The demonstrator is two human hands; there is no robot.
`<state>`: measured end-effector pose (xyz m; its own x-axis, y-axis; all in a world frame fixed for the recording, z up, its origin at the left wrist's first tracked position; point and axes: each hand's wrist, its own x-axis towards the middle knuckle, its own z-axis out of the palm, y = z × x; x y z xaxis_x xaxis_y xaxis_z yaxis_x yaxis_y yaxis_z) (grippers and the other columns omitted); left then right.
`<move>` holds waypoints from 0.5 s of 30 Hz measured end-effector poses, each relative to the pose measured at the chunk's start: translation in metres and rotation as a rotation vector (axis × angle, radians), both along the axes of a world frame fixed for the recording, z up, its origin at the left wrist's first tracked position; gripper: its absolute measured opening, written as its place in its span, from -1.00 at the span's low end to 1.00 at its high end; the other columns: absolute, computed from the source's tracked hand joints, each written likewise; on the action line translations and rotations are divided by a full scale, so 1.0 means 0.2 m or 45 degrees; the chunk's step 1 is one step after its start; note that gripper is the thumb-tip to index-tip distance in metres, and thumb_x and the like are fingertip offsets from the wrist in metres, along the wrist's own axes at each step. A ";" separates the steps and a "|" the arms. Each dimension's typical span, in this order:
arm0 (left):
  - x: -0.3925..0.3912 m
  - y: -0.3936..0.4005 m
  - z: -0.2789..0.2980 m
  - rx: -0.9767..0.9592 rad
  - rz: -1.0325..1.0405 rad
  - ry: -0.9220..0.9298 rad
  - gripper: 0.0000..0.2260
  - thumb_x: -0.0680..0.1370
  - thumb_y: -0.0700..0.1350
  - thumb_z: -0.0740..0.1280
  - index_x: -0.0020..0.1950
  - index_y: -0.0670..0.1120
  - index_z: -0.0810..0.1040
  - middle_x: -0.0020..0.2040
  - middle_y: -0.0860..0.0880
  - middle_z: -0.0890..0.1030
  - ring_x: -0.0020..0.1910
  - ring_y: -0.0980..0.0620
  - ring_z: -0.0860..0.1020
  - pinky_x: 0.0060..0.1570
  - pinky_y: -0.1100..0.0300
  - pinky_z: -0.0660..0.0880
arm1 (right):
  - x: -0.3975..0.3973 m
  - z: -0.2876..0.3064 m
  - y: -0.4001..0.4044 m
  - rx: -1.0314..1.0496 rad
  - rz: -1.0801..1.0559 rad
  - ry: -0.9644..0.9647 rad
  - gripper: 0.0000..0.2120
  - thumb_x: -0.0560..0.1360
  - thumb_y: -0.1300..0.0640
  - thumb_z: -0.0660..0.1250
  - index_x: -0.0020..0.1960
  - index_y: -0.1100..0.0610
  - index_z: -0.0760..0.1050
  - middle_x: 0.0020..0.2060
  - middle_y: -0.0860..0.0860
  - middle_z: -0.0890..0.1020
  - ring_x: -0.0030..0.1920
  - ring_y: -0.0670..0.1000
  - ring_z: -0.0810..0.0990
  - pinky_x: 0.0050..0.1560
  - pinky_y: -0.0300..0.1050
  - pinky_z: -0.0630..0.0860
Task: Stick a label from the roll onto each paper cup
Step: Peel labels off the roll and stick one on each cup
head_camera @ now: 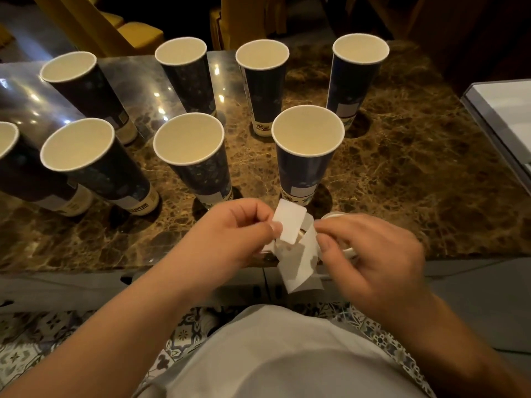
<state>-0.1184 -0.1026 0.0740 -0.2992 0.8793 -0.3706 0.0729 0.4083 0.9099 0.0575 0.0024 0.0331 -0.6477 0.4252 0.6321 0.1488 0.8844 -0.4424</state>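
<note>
Several tall dark-blue paper cups stand upright in two rows on the marble table (402, 173); the nearest one (306, 156) is right in front of my hands. Some cups carry a pale rectangular label low on the side, such as the far right cup (356, 79). My left hand (230, 234) pinches a white label (288, 224) between thumb and fingers at the table's front edge. My right hand (370, 251) holds the label roll (342, 234), mostly hidden under its fingers. A strip of backing paper (300, 265) hangs down between the hands.
A grey-framed white tray or box (505, 116) sits at the table's right edge. Yellow chairs (138, 33) stand beyond the far edge. Patterned floor tiles show below the table by my lap.
</note>
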 end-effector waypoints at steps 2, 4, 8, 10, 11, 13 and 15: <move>-0.02 -0.02 0.04 0.054 -0.281 0.262 -0.90 0.52 -0.07 0.34 -0.19 0.00 0.60 -0.25 -0.06 0.60 -0.29 -0.05 0.52 -0.27 0.14 0.50 | -0.02 0.06 -0.01 -0.453 -0.058 -0.038 -0.75 0.48 0.03 0.34 0.10 0.08 0.64 -0.14 -0.10 0.70 -0.12 -0.15 0.64 -0.17 -0.21 0.59; -0.03 -0.03 0.07 0.053 -0.482 0.439 -0.92 0.51 0.01 0.33 -0.15 0.05 0.59 -0.22 0.01 0.61 -0.28 0.05 0.54 -0.25 0.18 0.53 | -0.03 0.13 0.01 -0.899 0.044 -0.161 -0.75 0.43 -0.03 0.41 0.09 -0.04 0.62 -0.18 -0.15 0.69 -0.11 -0.12 0.66 -0.13 -0.12 0.64; -0.01 -0.03 0.13 0.085 -0.532 0.619 -0.92 0.51 0.04 0.32 -0.14 0.10 0.58 -0.23 0.07 0.61 -0.29 0.10 0.54 -0.30 0.20 0.53 | -0.08 0.21 0.02 -0.948 0.265 -0.325 -0.96 0.40 0.10 0.46 -0.16 -0.02 0.67 -0.31 -0.05 0.68 -0.30 -0.04 0.63 -0.31 -0.13 0.59; -0.01 -0.04 0.13 0.105 -0.411 0.654 -0.92 0.50 0.06 0.32 -0.16 0.11 0.58 -0.24 0.08 0.62 -0.29 0.10 0.56 -0.29 0.17 0.56 | -0.10 0.23 0.02 -0.923 0.235 -0.268 -0.95 0.40 0.12 0.46 -0.21 -0.01 0.67 -0.35 -0.07 0.67 -0.33 -0.06 0.62 -0.35 -0.22 0.54; -0.01 -0.04 0.12 0.114 -0.317 0.650 -0.91 0.48 0.07 0.32 -0.15 0.12 0.59 -0.24 0.08 0.62 -0.29 0.11 0.56 -0.29 0.17 0.56 | -0.11 0.23 0.02 -0.903 0.206 -0.230 -0.94 0.40 0.12 0.46 -0.20 -0.02 0.67 -0.35 -0.09 0.67 -0.32 -0.06 0.62 -0.34 -0.22 0.55; -0.01 -0.06 0.12 0.145 -0.118 0.587 -0.91 0.45 0.07 0.34 -0.13 0.12 0.61 -0.24 0.07 0.64 -0.31 0.11 0.57 -0.29 0.19 0.56 | -0.13 0.24 0.01 -0.835 0.158 -0.156 -0.94 0.41 0.12 0.46 -0.17 -0.03 0.68 -0.33 -0.11 0.68 -0.28 -0.04 0.65 -0.30 -0.14 0.60; -0.01 -0.07 0.12 0.181 0.059 0.475 -0.90 0.43 0.04 0.38 -0.07 0.11 0.61 -0.24 0.06 0.63 -0.31 0.09 0.57 -0.27 0.17 0.56 | -0.16 0.25 0.00 -0.792 0.143 -0.083 -0.93 0.41 0.13 0.46 -0.15 -0.03 0.68 -0.32 -0.12 0.68 -0.26 -0.03 0.66 -0.29 -0.11 0.61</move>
<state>-0.1214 -0.1158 0.0974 -0.4309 0.8963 -0.1047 0.3935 0.2910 0.8720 0.0259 0.0033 0.0835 -0.7386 0.6272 0.2470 0.1135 0.4769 -0.8716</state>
